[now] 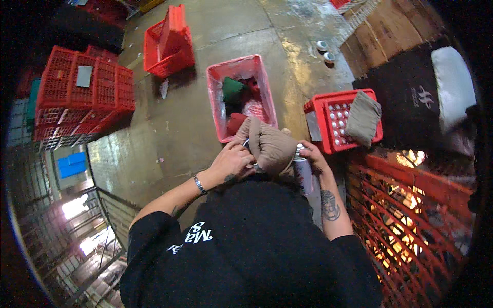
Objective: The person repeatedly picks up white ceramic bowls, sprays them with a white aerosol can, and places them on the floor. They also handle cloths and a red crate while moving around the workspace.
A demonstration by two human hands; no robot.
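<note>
Close to my body is a puffy, folded beige fabric bundle, cushion-like in shape. My left hand is closed on its left edge, with the fingertips partly hidden against the cloth. At the bundle's right side my right hand grips an aerosol can, held upright with its pale top near my fingers. Just beyond the bundle stands a pink-red plastic crate with a clear lining. Inside it lie a green fabric bundle and a red one.
To the right, a red crate holds several white-capped cans, with a grey-beige fabric bundle on top. Red crates are stacked at left; another red crate sits farther off. Two white round objects are on the floor. Red metal bars run at lower right.
</note>
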